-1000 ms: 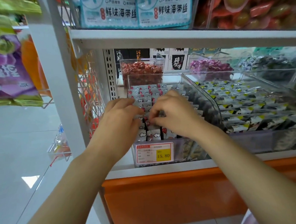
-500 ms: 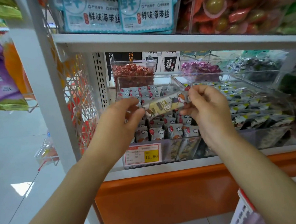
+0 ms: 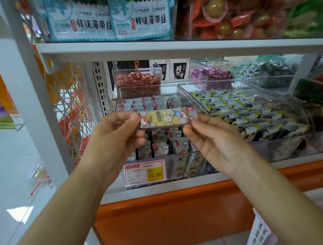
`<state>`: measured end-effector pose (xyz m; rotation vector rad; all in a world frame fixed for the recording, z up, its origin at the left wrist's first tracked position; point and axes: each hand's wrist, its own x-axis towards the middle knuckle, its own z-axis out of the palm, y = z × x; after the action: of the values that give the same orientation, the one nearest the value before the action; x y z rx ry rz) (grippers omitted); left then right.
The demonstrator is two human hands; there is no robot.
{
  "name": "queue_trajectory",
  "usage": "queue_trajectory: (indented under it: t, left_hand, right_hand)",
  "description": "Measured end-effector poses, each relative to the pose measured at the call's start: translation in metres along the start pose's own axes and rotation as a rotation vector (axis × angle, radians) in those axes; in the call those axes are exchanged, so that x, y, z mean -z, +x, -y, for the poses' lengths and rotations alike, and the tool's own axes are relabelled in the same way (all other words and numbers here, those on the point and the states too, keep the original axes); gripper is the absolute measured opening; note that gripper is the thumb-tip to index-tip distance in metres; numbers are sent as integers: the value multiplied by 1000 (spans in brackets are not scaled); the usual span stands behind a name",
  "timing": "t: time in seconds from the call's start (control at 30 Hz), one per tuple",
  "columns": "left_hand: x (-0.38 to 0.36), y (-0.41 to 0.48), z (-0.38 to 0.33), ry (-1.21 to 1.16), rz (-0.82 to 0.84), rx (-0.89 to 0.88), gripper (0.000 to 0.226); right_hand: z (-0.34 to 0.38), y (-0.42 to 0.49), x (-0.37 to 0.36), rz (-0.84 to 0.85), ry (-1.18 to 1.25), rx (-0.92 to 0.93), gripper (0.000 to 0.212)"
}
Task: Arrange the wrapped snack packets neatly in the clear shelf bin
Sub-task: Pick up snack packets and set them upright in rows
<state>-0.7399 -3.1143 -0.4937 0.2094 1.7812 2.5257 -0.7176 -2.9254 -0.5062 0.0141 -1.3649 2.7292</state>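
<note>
Rows of wrapped snack packets (image 3: 161, 147) stand on end in the clear shelf bin (image 3: 190, 165), their cloud-and-balloon tops pointing upward. A red-and-yellow price label (image 3: 145, 173) reading 15.80 is stuck on the bin's front wall. One more snack packet (image 3: 167, 117) is held out flat and lengthwise in front of the bin, above those rows, and it hides a band of them.

The left hand (image 3: 117, 137) pinches its left end between thumb and forefinger, the other fingers curled loosely beneath. The right hand (image 3: 215, 143) pinches its right end with the fingertips, palm turned upward. Both forearms cross the orange base panel (image 3: 173, 217) and cover part of the shelf edge.

Just beside the bin on the right lies a wider clear bin of yellow-cornered packets (image 3: 252, 114). Behind are a tub of red sweets (image 3: 136, 82) and a tub of purple sweets (image 3: 211, 75), with black-and-white boxes at the back. The upper shelf (image 3: 170, 45) overhangs all of this and carries blue seaweed bags (image 3: 111, 20).

To the left a white wire rack (image 3: 72, 109) hangs off the upright, and at the lower right is a corner of a white basket (image 3: 260, 232).
</note>
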Motion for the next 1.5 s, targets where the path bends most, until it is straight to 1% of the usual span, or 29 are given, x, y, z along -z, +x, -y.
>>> queue_trajectory:
  t: [0.07,0.13,0.2,0.27,0.3,0.33,0.4,0.47,0.5,0.53,0.6,0.63,0.7,0.8,0.9,0.93,1.03,1.1,1.17,1.27,1.5]
  left_hand:
    - [1,1,-1,-66,29,11,14]
    - [2,2,-2,-79,74,2,31]
    - [2,0,-2,-24,96,-25,44]
    - [2,-3,0,110,114,-64,35]
    - [2,-5,0,178,126,-79,33]
    - [2,-6,1,221,140,-80,33]
    - [1,-6,0,215,158,-46,31]
    - [1,-7,-1,230,154,-43,22]
    - [1,-8,0,290,142,-70,26]
    - [0,-8,1,352,126,-97,29]
    - [-1,-8,1,421,77,-137,26]
    - [-1,-9,1,428,67,-146,24]
    - [-1,-9,1,431,61,-141,24]
    - [0,-10,-1,448,91,-144,29]
    - [0,-13,-4,521,123,-160,37]
    - [0,-14,-5,536,134,-159,38]
    - [-2,-15,-6,568,167,-155,30]
    - [-4,-16,-4,585,173,-142,26]
    - [-5,-16,-3,570,155,-115,21]
    - [-6,-14,-1,578,95,-124,14]
    - [-3,-10,-4,575,6,-159,20]
  right_hand:
    - [0,1,1,-37,56,-12,13]
    - [0,3,2,-82,80,-9,10]
    - [0,4,2,-115,13,26,12]
    - [0,2,3,-115,-115,84,7]
    - [0,1,3,-104,-186,115,8]
    - [0,0,3,-91,-261,149,14]
    - [2,-2,4,-76,-384,220,20]
    - [2,-2,5,-56,-410,267,13]
    - [2,-1,5,-43,-410,270,5]
    - [2,-1,5,-33,-429,267,8]
    - [1,-1,5,-8,-488,241,22]
    - [0,-1,5,7,-503,233,24]
    - [0,-2,5,30,-519,238,21]
    - [0,-3,5,10,-593,284,16]
    - [-1,-3,3,-2,-582,277,11]
    - [-1,-3,2,-5,-583,279,12]
    - [0,-2,3,-57,-647,323,21]
    - [-1,-1,4,-96,-746,380,20]
    - [-2,-3,3,-90,-835,451,20]
    - [-5,-8,-2,-17,-948,542,19]
    - [-9,-8,-5,50,-973,563,14]
